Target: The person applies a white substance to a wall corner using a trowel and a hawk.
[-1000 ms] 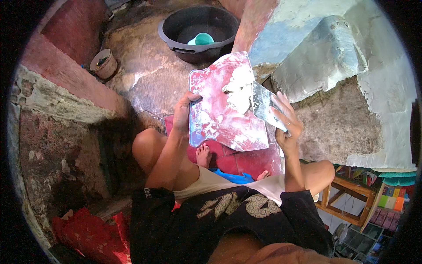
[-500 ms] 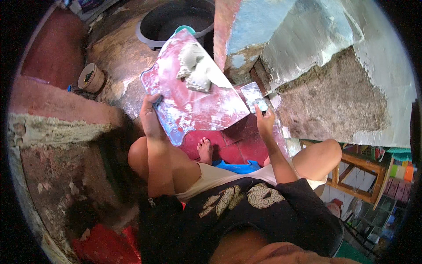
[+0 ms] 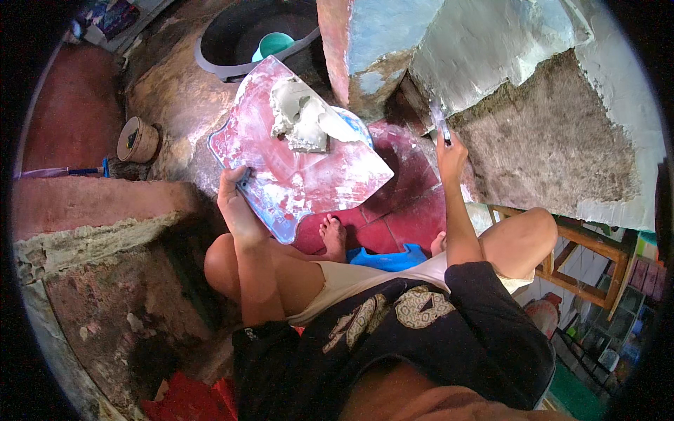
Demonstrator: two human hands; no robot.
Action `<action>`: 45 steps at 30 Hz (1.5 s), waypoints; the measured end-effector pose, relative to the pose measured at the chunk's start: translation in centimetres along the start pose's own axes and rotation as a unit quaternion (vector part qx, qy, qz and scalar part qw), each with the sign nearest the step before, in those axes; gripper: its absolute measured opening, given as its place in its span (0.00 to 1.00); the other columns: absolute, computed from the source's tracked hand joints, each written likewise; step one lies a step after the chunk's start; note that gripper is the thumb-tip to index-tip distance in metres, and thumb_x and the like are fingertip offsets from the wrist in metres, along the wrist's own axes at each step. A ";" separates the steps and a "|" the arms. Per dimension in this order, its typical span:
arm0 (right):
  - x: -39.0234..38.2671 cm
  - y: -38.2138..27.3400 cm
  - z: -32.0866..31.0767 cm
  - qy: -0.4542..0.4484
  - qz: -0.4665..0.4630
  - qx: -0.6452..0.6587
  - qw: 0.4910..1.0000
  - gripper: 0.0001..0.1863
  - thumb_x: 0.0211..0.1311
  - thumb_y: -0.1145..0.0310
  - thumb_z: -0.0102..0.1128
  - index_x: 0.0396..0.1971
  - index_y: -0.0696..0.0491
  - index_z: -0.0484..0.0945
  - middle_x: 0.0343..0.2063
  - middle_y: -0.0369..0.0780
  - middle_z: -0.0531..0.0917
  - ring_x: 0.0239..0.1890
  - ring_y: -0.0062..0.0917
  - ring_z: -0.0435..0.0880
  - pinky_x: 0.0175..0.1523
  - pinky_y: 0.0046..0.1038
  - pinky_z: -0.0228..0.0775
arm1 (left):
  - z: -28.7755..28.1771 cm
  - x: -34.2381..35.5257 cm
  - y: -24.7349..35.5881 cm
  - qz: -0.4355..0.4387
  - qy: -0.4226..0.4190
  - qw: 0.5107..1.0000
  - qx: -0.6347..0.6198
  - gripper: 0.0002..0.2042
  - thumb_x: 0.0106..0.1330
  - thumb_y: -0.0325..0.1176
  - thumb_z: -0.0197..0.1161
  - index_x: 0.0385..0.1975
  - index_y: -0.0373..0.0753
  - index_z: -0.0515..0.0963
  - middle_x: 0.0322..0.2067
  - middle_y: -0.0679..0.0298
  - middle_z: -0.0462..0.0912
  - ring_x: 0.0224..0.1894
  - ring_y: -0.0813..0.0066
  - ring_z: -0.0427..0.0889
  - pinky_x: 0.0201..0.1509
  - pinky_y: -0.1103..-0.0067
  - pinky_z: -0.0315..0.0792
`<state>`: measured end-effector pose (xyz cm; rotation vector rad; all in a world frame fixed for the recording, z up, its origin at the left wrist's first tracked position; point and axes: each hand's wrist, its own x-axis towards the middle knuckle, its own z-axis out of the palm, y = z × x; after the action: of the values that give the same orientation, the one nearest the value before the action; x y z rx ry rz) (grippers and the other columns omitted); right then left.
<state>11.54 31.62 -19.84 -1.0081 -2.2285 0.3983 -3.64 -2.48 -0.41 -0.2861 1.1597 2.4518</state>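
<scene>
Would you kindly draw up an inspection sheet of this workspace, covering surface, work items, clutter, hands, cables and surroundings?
Surface: red floor tiles underfoot; the wall to the right has a rough brown patch bordered by smooth grey coating.
Work items: paint-smeared board bearing a pale paste lump; flat scraper, contact with the wall unclear.
Clutter: black tub holding a green cup; small bucket; blue plastic item between the legs.
Hands: left hand holds the board's edge, thumb on top; right hand grips the scraper.
Cables: nothing seen.
Surroundings: wooden frame at lower right; reddish low wall at left.
</scene>
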 end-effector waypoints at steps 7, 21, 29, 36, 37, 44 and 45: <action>1.4 -0.2 1.2 0.018 0.027 0.062 0.998 0.13 0.48 0.61 0.55 0.22 0.57 0.77 0.17 0.51 0.75 0.20 0.44 0.75 0.26 0.37 0.65 | 0.0 0.3 -0.3 0.015 -0.016 1.000 -0.012 0.15 0.52 0.31 0.48 0.39 0.32 0.68 0.35 0.58 0.75 0.37 0.68 0.75 0.45 0.75 0.68; -2.0 1.7 -0.5 0.064 0.038 -0.050 0.996 0.11 0.47 0.64 0.56 0.21 0.58 0.77 0.16 0.50 0.75 0.19 0.44 0.75 0.26 0.37 0.65 | -0.6 0.1 -0.3 0.016 -0.015 1.000 -0.018 0.13 0.52 0.30 0.47 0.38 0.34 0.68 0.34 0.61 0.75 0.36 0.70 0.75 0.43 0.74 0.70; -1.2 -1.6 0.4 0.006 0.016 -0.012 1.000 0.12 0.45 0.62 0.58 0.22 0.57 0.77 0.16 0.50 0.75 0.21 0.44 0.75 0.25 0.36 0.66 | 1.1 -0.9 -0.1 0.020 0.015 1.000 0.012 0.10 0.51 0.32 0.51 0.32 0.37 0.70 0.29 0.63 0.74 0.32 0.71 0.74 0.39 0.77 0.69; 1.0 -0.6 1.7 0.030 0.019 -0.054 0.998 0.12 0.44 0.63 0.57 0.21 0.57 0.76 0.16 0.50 0.75 0.20 0.44 0.75 0.26 0.37 0.66 | -0.1 -0.4 -0.2 0.007 -0.014 1.000 0.008 0.12 0.53 0.30 0.48 0.37 0.36 0.67 0.34 0.61 0.74 0.35 0.69 0.76 0.42 0.74 0.70; 0.9 0.1 1.5 0.035 0.020 -0.050 0.998 0.12 0.44 0.63 0.57 0.21 0.57 0.77 0.16 0.50 0.75 0.20 0.44 0.75 0.26 0.37 0.66 | -0.2 -0.4 -0.2 0.001 -0.020 1.000 0.001 0.12 0.53 0.30 0.48 0.38 0.36 0.67 0.34 0.61 0.74 0.35 0.69 0.76 0.42 0.74 0.70; -2.8 0.2 -1.4 0.031 0.050 -0.088 0.994 0.13 0.43 0.62 0.58 0.21 0.58 0.77 0.16 0.51 0.75 0.20 0.43 0.76 0.26 0.38 0.67 | -0.4 -0.5 -0.1 0.005 -0.028 1.000 -0.013 0.13 0.52 0.30 0.47 0.39 0.35 0.67 0.34 0.61 0.74 0.35 0.69 0.76 0.41 0.74 0.71; -2.9 -0.1 -1.0 0.024 0.035 -0.075 0.996 0.12 0.43 0.62 0.59 0.21 0.58 0.77 0.16 0.50 0.75 0.20 0.43 0.76 0.25 0.38 0.66 | -0.3 -0.6 -0.1 0.003 -0.025 1.000 -0.016 0.13 0.52 0.30 0.47 0.38 0.36 0.67 0.34 0.61 0.74 0.35 0.69 0.76 0.41 0.74 0.71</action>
<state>13.59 29.35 -20.27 -1.1650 -2.2103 0.2359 -3.05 -2.85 -0.45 -0.2302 1.1028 2.4706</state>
